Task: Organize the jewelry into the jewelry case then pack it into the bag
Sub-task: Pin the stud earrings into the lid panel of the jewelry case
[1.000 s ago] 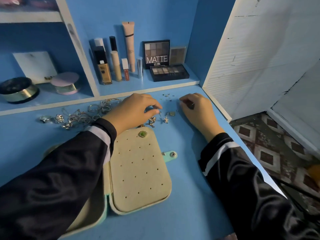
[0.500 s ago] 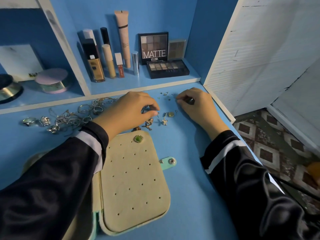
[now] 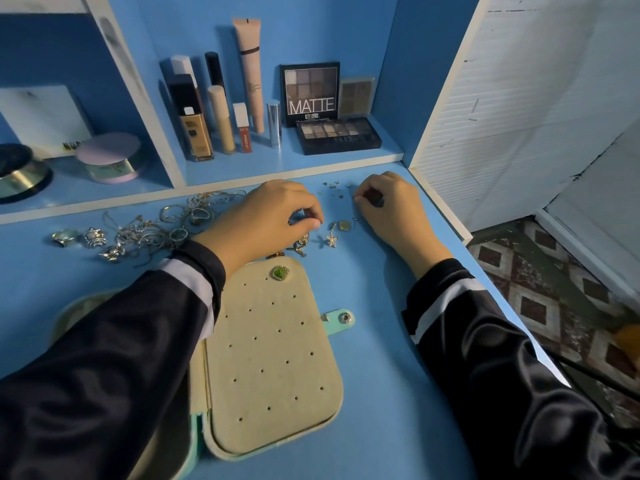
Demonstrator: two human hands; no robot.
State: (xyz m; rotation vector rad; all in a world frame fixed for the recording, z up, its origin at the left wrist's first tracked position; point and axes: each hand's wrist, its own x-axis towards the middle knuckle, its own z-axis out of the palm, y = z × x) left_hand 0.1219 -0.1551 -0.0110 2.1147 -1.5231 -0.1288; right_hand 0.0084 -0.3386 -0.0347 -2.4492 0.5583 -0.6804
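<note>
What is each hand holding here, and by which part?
Left hand pinches a tiny jewelry piece at thumb and fingertip; which part, unclear. Right hand: cannot tell.

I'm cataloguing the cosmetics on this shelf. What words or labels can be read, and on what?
"MATTE": upright eyeshadow palette, large white letters.
"NU": white card, the rest hidden behind the lilac jar.
Too blurred to read: the small print under MATTE, the flat palette, the foundation bottle, the red lip tube.
</note>
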